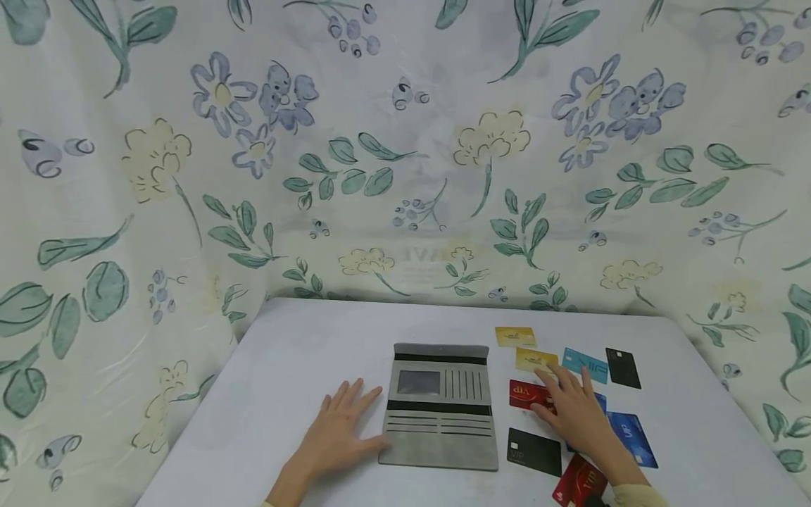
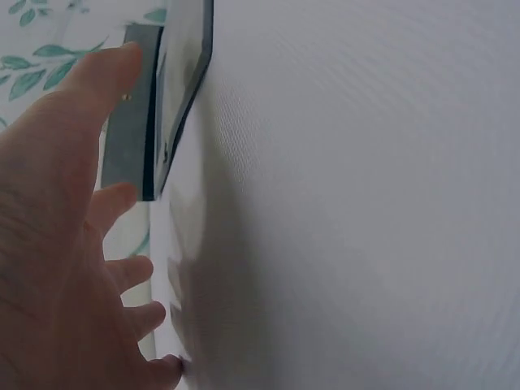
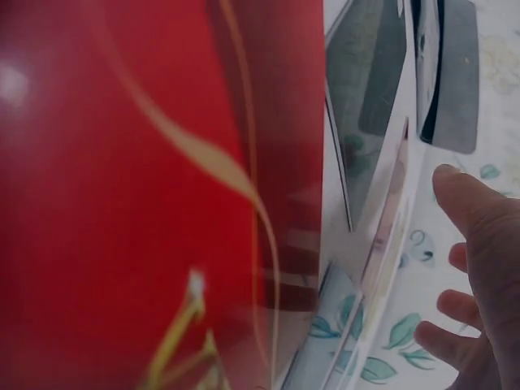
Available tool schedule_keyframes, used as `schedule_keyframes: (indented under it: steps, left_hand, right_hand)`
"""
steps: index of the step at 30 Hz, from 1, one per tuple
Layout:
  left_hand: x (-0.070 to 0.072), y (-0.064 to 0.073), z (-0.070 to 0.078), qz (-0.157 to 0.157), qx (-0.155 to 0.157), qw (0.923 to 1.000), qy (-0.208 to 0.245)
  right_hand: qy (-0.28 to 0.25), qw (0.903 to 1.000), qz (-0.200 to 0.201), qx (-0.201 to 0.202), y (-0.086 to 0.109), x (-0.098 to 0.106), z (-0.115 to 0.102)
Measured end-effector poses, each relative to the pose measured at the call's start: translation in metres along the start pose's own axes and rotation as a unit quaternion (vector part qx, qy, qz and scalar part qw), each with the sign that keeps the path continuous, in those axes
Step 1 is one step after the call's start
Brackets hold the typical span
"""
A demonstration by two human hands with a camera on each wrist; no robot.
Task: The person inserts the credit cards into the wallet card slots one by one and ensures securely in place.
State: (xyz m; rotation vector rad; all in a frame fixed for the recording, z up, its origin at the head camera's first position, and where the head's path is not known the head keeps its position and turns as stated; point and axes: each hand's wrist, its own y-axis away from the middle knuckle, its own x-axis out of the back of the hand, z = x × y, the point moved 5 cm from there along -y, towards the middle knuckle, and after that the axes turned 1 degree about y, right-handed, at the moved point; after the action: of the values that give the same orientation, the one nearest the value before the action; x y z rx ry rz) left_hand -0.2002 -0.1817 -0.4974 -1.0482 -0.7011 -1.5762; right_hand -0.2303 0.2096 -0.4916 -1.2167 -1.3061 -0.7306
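A grey card wallet (image 1: 438,443) lies unfolded on the table, with slots, dark bands and a small window. My left hand (image 1: 336,433) rests at its left, fingers spread, the thumb at the wallet's lower left edge; whether it touches cannot be told. In the left wrist view the wallet (image 2: 130,154) stands beyond the thumb. Over the cards to the right hovers my right hand (image 1: 576,412), fingers apart and holding nothing visible. Below its fingers are a red VIP card (image 1: 524,394) and a yellow card (image 1: 532,358). Part of a blue card is hidden under this hand.
More cards lie around the right hand: yellow (image 1: 515,336), light blue (image 1: 586,365), black (image 1: 624,367), blue (image 1: 633,440), dark VIP (image 1: 534,451) and red (image 1: 578,482). The white table (image 1: 253,415) meets a floral curtain (image 1: 431,211) at the back and sides.
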Motion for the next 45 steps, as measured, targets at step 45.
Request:
schedule_keyframes:
  steps: [45]
  left_hand:
    - [-0.015, 0.000, 0.013, -0.058, -0.008, 0.9976, -0.038]
  right_hand:
    - [-0.122, 0.9820, -0.132, -0.056, -0.030, -0.008, -0.001]
